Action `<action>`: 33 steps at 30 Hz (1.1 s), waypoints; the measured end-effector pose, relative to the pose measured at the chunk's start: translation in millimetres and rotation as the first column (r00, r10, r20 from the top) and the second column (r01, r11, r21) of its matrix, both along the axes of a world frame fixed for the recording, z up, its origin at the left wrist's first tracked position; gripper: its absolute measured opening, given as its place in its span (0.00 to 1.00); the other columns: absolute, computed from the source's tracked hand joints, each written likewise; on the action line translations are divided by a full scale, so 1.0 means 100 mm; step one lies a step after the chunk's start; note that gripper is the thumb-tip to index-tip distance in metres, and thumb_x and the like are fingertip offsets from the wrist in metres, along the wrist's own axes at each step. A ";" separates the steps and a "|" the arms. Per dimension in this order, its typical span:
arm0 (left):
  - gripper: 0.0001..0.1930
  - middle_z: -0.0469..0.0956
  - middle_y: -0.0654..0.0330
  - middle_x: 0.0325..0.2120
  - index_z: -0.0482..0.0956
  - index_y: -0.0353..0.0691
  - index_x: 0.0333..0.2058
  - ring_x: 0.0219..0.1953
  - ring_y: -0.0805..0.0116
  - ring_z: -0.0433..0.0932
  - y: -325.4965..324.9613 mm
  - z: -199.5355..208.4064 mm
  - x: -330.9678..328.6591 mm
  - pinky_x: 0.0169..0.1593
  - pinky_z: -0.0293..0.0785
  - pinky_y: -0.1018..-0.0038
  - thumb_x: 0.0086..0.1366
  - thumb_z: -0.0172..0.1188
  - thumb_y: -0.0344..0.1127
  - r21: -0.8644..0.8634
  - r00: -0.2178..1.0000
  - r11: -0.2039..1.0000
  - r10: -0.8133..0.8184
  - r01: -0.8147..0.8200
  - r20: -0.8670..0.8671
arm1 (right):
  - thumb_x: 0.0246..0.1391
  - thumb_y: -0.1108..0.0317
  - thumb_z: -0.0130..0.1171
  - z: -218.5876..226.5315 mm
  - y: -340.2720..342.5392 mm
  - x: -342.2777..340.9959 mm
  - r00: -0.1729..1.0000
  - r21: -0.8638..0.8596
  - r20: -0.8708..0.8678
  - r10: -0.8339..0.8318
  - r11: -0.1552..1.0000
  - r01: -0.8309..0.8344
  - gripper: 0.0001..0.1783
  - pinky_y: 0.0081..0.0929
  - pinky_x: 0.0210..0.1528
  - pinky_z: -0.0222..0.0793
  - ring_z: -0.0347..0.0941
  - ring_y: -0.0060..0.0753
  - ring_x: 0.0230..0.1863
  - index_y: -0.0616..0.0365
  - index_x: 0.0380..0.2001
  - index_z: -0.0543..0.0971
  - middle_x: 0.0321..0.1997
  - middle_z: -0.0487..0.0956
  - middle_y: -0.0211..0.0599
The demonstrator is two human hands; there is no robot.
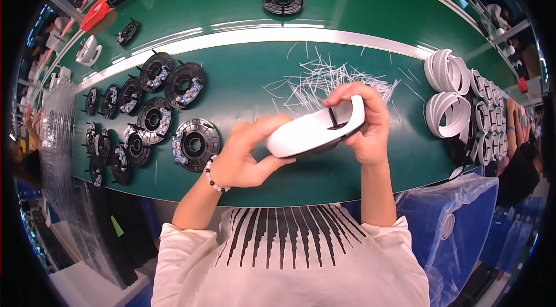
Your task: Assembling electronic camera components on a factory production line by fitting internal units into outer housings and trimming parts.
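Note:
Both my hands hold up a white ring-shaped housing point(301, 133) with a black base on its underside, tilted above the front of the green table. At its left end, my left hand point(246, 153) is closed with the thumb below and the fingers above. My right hand point(373, 124) wraps round the raised right end, its fingers over the white rim. A black post shows inside the ring's opening. Close behind my right hand lies a loose pile of thin white strips point(324, 81). The nearest black round base point(197, 145), with a small circuit board, lies left of my left hand.
Several more black bases point(153, 120) cover the table's left side. Stacked white rings point(447, 116) stand at the right. Beyond a pale rail point(255, 39), a green surface carries another black base point(283, 3). A plastic-covered blue bin point(463, 214) is at the right front. Other people are at both sides.

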State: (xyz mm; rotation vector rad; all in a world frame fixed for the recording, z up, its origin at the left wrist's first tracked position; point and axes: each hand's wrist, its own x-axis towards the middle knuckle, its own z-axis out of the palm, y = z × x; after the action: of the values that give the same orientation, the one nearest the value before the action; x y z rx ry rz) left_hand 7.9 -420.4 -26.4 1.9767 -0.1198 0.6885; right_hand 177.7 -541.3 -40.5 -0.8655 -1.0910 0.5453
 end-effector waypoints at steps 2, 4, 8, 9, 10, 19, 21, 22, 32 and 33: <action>0.20 0.75 0.54 0.30 0.70 0.36 0.38 0.30 0.59 0.76 -0.05 0.09 0.01 0.33 0.70 0.75 0.42 0.61 0.24 -0.059 0.999 0.997 0.047 -0.048 -0.028 | 0.29 0.56 0.69 0.04 0.01 -0.01 0.999 0.064 0.014 -0.034 0.997 0.033 0.32 0.20 0.36 0.61 0.66 0.26 0.35 0.64 0.36 0.68 0.32 0.70 0.36; 0.19 0.76 0.53 0.29 0.70 0.36 0.37 0.29 0.59 0.76 -0.06 0.05 -0.01 0.32 0.71 0.74 0.41 0.59 0.23 -0.030 0.999 0.998 0.054 -0.054 0.005 | 0.28 0.57 0.70 0.08 0.02 -0.07 0.998 0.111 0.011 -0.068 0.992 0.067 0.31 0.18 0.34 0.60 0.65 0.24 0.32 0.64 0.34 0.69 0.30 0.69 0.35; 0.20 0.76 0.53 0.30 0.70 0.37 0.38 0.30 0.60 0.77 -0.06 -0.04 -0.05 0.31 0.71 0.75 0.40 0.57 0.21 -0.032 0.997 0.998 0.059 -0.058 0.040 | 0.27 0.59 0.70 0.09 0.00 -0.11 0.994 0.122 0.049 -0.102 0.988 0.096 0.31 0.18 0.33 0.60 0.64 0.24 0.32 0.64 0.34 0.69 0.30 0.69 0.34; 0.21 0.76 0.54 0.30 0.70 0.36 0.37 0.30 0.61 0.77 -0.05 -0.05 -0.05 0.32 0.71 0.75 0.40 0.59 0.22 -0.047 0.997 0.997 0.061 -0.059 0.045 | 0.27 0.60 0.70 0.08 -0.01 -0.13 0.994 0.115 0.031 -0.102 0.989 0.098 0.30 0.18 0.33 0.59 0.64 0.24 0.32 0.65 0.34 0.69 0.29 0.69 0.34; 0.21 0.76 0.54 0.30 0.69 0.36 0.37 0.30 0.61 0.77 -0.05 -0.05 -0.04 0.32 0.71 0.75 0.40 0.62 0.24 -0.062 0.997 0.996 0.063 -0.060 0.051 | 0.26 0.61 0.70 0.07 -0.02 -0.14 0.995 0.108 0.014 -0.101 0.989 0.099 0.30 0.19 0.33 0.59 0.64 0.24 0.31 0.65 0.33 0.69 0.29 0.69 0.34; 0.12 0.77 0.60 0.30 0.70 0.42 0.23 0.39 0.56 0.74 0.00 0.36 0.01 0.51 0.59 0.54 0.40 0.65 0.33 0.219 0.966 0.969 0.058 -0.116 0.252 | 0.23 0.61 0.68 0.35 -0.08 -0.25 0.818 0.377 0.405 -0.408 0.890 0.258 0.21 0.33 0.33 0.65 0.70 0.35 0.29 0.61 0.22 0.72 0.24 0.72 0.35; 0.08 0.76 0.60 0.32 0.71 0.43 0.23 0.41 0.57 0.73 0.06 0.45 -0.02 0.52 0.55 0.49 0.43 0.61 0.30 0.374 0.958 0.910 0.076 -0.180 0.277 | 0.26 0.68 0.61 0.54 -0.24 -0.24 0.684 0.336 0.605 -0.409 0.909 0.247 0.11 0.38 0.41 0.63 0.70 0.34 0.32 0.54 0.19 0.73 0.26 0.73 0.30; 0.08 0.76 0.59 0.33 0.71 0.43 0.23 0.41 0.57 0.73 0.06 0.50 -0.03 0.52 0.54 0.48 0.43 0.60 0.28 0.421 0.953 0.883 0.086 -0.208 0.290 | 0.26 0.70 0.59 0.59 -0.28 -0.26 0.617 0.346 0.669 -0.414 0.908 0.235 0.08 0.39 0.43 0.62 0.70 0.34 0.33 0.52 0.18 0.73 0.26 0.74 0.28; 0.15 0.71 0.64 0.35 0.73 0.50 0.26 0.46 0.51 0.66 -0.11 0.51 -0.06 0.49 0.64 0.55 0.35 0.62 0.26 0.486 0.912 0.848 -0.007 -0.212 0.409 | 0.33 0.71 0.53 0.58 -0.39 -0.48 0.388 0.466 0.708 -0.589 0.804 0.369 0.09 0.38 0.49 0.54 0.69 0.25 0.35 0.44 0.23 0.70 0.27 0.72 0.21; 0.13 0.72 0.67 0.34 0.76 0.49 0.22 0.46 0.52 0.67 -0.11 0.50 -0.05 0.48 0.65 0.62 0.34 0.62 0.25 0.493 0.903 0.842 -0.015 -0.220 0.429 | 0.33 0.71 0.53 0.59 -0.41 -0.47 0.348 0.444 0.749 -0.564 0.816 0.369 0.09 0.37 0.49 0.54 0.69 0.23 0.35 0.43 0.23 0.70 0.27 0.72 0.20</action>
State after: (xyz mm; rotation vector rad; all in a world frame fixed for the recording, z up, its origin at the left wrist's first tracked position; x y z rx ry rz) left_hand 3.1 -431.0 23.8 2.3404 -0.5166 1.2592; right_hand 130.2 -582.1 18.7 -1.2613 -1.6676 -0.6179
